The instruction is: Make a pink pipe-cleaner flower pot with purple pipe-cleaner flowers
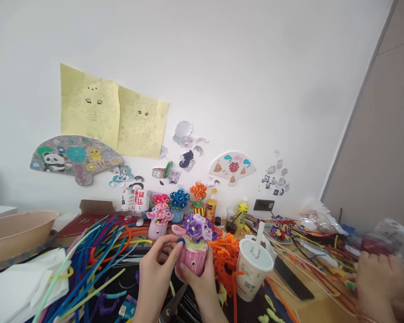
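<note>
My right hand [204,282] is wrapped round a small pink ribbed pot [195,260] with eyes on its side. Purple and lilac pipe-cleaner flowers [198,226] stand in the pot, and a pink ear-like piece [179,230] sticks out at its left. With thumb and index finger together, my left hand [159,264] pinches a small dark-blue pom-pom [181,241] at the pot's upper left rim. Below my hands lies a pair of scissors [171,309], partly hidden by the right wrist.
Blue and green pipe cleaners [87,264] spread at left beside white paper [20,282]. Orange pipe-cleaner pieces [226,255] and a lidded drink cup [254,273] with a straw stand close right. More flower pots [156,229] sit behind. Another person's hand [379,278] is at far right.
</note>
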Motion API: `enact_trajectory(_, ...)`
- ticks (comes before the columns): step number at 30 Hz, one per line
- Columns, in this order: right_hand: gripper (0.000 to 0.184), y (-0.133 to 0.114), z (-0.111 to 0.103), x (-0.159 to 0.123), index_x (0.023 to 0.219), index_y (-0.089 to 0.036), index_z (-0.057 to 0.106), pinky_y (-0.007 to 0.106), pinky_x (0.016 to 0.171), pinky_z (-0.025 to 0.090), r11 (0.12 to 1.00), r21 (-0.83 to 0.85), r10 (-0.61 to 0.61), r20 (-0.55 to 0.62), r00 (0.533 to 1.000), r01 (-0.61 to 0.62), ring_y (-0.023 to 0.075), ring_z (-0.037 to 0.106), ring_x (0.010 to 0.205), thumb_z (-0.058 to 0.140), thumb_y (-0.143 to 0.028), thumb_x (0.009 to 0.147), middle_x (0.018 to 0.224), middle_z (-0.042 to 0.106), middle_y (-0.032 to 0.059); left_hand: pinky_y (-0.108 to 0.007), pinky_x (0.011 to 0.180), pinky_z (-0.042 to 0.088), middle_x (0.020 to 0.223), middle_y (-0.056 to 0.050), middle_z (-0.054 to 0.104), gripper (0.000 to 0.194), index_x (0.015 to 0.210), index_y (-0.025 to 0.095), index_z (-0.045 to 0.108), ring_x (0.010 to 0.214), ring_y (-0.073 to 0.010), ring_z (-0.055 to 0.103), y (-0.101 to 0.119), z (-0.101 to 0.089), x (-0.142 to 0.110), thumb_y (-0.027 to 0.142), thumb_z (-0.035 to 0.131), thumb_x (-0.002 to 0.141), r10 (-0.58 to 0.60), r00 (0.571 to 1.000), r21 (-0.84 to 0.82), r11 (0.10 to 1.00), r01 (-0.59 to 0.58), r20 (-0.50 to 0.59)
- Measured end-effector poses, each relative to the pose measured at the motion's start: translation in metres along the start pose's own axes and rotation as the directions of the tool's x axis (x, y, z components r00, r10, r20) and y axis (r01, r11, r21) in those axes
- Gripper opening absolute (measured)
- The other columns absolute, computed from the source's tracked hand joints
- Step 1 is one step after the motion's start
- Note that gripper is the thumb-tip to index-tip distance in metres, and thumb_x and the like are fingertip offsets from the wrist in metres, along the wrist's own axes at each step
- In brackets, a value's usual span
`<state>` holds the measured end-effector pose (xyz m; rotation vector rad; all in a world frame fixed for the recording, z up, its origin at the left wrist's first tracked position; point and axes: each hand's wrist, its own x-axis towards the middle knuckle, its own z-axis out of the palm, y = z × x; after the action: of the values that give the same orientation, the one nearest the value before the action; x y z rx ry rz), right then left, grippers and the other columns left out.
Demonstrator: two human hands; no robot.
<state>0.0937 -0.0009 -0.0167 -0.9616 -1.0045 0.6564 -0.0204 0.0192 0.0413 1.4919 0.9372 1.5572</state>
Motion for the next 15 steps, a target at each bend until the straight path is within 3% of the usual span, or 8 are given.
enact_trajectory(2,0.040,0.0051,-0.0009,0.0007,0.119,-0.018,0.049,0.041,0.082,0.051,1.000,0.018,0.006,0.010,1.000,-0.007,0.0222,0.059,0.099,0.061,-0.032,0.083,0.116,0.056,0.0080,-0.021,0.056,0.047,0.069,0.000,0.064,0.030,0.083,0.018,0.062,0.062,-0.0144,0.059,0.0010,0.0010,-0.0031,0.045,0.064,0.069,0.032,0.999,0.092,0.995,-0.033,0.016)
enact_trajectory(6,0.082,0.0059,-0.0007,0.0024,0.124,-0.023,0.036,0.045,0.091,0.048,0.993,0.116,-0.011,0.039,0.999,0.007,0.0277,0.059,0.104,0.081,-0.031,0.057,0.117,0.059,0.0106,-0.023,0.054,0.046,0.067,0.000,0.064,0.029,0.081,0.018,0.063,0.057,-0.0138,0.056,0.0070,0.0040,-0.0079,0.045,0.060,0.071,0.120,0.993,0.181,0.976,-0.121,0.021)
enact_trajectory(11,0.083,-0.0002,0.0030,-0.0005,0.122,-0.022,0.038,0.043,0.088,0.050,0.985,0.171,-0.036,0.072,0.997,0.023,0.0278,0.061,0.102,0.083,-0.029,0.052,0.113,0.062,0.0105,-0.026,0.062,0.047,0.070,-0.002,0.065,0.027,0.075,0.017,0.062,0.061,-0.0153,0.056,0.0079,0.0068,-0.0101,0.044,0.058,0.072,0.231,0.972,0.211,0.952,-0.219,-0.031)
enact_trajectory(15,0.081,0.0023,0.0025,-0.0018,0.121,-0.022,0.042,0.041,0.088,0.049,0.986,0.163,-0.026,0.046,0.999,0.018,0.0266,0.062,0.101,0.082,-0.031,0.052,0.112,0.063,0.0096,-0.026,0.066,0.047,0.079,-0.004,0.067,0.026,0.079,0.017,0.065,0.071,-0.0170,0.060,0.0046,0.0042,-0.0101,0.041,0.055,0.075,0.242,0.970,0.178,0.954,-0.239,0.008)
